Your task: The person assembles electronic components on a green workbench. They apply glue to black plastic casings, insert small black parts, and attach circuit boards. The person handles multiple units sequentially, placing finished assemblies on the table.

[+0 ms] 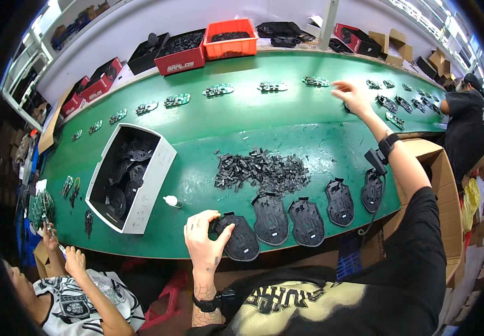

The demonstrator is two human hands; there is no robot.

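My left hand (203, 235) rests on the leftmost black mouse base shell (237, 238) at the near edge of the green conveyor table (242, 120). To its right lie several more black shells (308, 223) in a row. Behind them sits a heap of small black plastic parts (264, 171). My right hand (351, 96) is stretched far out to the right, fingers spread, over the belt near a green circuit board (316, 82); it holds nothing that I can see.
A white box (149, 187) of black shells stands at left, a small white bottle (172, 201) beside it. Circuit boards (218, 89) line the far belt. Red and orange bins (231, 38) sit behind. Another person (74, 291) works at lower left, another (466, 123) at right. A cardboard box (443, 185) stands right.
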